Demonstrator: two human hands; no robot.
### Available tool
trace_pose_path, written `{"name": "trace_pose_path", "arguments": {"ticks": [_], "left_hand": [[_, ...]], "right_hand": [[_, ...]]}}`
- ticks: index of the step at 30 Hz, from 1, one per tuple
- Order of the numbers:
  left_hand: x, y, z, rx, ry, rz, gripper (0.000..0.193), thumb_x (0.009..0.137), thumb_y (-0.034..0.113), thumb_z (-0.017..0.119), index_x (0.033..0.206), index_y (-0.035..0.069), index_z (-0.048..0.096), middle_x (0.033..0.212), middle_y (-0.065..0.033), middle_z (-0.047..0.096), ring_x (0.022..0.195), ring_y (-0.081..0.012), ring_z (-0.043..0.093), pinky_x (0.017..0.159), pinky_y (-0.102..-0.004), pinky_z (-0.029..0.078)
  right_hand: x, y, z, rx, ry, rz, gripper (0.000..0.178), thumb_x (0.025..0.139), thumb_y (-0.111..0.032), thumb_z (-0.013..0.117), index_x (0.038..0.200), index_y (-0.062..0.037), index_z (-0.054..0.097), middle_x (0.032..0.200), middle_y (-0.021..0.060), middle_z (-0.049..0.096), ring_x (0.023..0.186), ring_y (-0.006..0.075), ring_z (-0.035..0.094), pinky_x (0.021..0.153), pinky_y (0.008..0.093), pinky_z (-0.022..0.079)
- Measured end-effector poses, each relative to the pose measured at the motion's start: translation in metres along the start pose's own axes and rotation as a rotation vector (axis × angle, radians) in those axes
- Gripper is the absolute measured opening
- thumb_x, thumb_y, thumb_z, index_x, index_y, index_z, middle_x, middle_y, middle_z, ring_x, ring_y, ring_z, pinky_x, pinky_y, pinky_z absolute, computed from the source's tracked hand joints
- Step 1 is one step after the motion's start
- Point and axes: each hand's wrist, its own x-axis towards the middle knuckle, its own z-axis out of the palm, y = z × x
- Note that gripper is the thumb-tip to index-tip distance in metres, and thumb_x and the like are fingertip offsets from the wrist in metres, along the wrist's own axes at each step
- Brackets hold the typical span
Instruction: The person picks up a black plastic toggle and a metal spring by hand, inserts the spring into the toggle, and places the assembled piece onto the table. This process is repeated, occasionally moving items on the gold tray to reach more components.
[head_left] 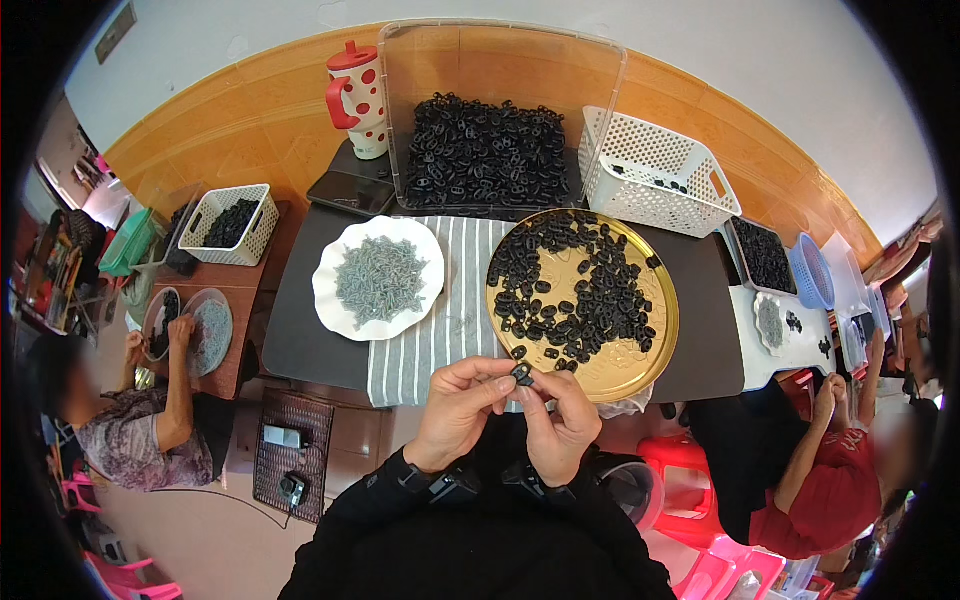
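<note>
Near one gold tray (612, 377), left hand (456, 407) and right hand (559, 417) pinch at least one black part (522, 373).

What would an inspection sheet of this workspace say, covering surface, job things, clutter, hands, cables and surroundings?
Surface: dark table, partly covered by a striped cloth.
Job things: black parts spread on a round gold tray; more in a clear bin; grayish screw-like pieces in a white scalloped dish.
Clutter: polka-dot tumbler and a dark phone-like device at the back.
Hands: left hand and right hand meet, fingertips on a small black part.
Cables: thin dark cable on the floor, left.
Surroundings: one person left, another right; red plastic stool.
</note>
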Motion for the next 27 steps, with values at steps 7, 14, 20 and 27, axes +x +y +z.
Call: {"name": "trace_pose_path", "arguments": {"ticks": [7,14,20,27], "left_hand": [[0.000,0.002,0.000,0.006,-0.009,-0.023,0.018,0.089,-0.001,0.063,0.106,-0.002,0.066,0.088,-0.0066,0.068,0.066,-0.0064,0.056,0.057,-0.0185,0.044],[0.000,0.006,-0.001,0.122,-0.046,0.029,0.016,0.088,-0.004,0.062,0.104,-0.004,0.067,0.090,-0.0086,0.069,0.065,-0.0062,0.057,0.054,-0.0183,0.044],[0.000,0.006,-0.002,0.134,-0.047,0.020,0.017,0.088,-0.004,0.062,0.105,-0.005,0.067,0.090,-0.0097,0.070,0.064,-0.0069,0.058,0.054,-0.0183,0.044],[-0.002,0.006,0.000,0.135,-0.042,0.022,0.018,0.089,-0.003,0.063,0.106,-0.005,0.067,0.089,-0.0104,0.070,0.066,-0.0083,0.060,0.055,-0.0192,0.047]], "right_hand": [[0.001,0.005,-0.003,0.066,-0.020,-0.005,0.023,0.076,0.010,0.072,0.097,0.0050,0.064,0.084,0.0103,0.065,0.071,0.0137,0.063,0.064,0.0228,0.049],[0.007,0.004,-0.013,0.207,-0.129,0.203,0.023,0.074,0.005,0.076,0.094,0.0018,0.065,0.081,0.0049,0.063,0.069,0.0090,0.060,0.062,0.0212,0.047],[0.008,0.006,-0.017,0.229,-0.163,0.211,0.022,0.074,0.006,0.076,0.092,0.0015,0.065,0.079,0.0042,0.062,0.068,0.0091,0.060,0.062,0.0211,0.046],[0.009,0.003,-0.016,0.161,-0.137,0.082,0.019,0.075,0.008,0.074,0.089,0.0031,0.063,0.077,0.0071,0.063,0.068,0.0114,0.062,0.060,0.0220,0.047]]}}
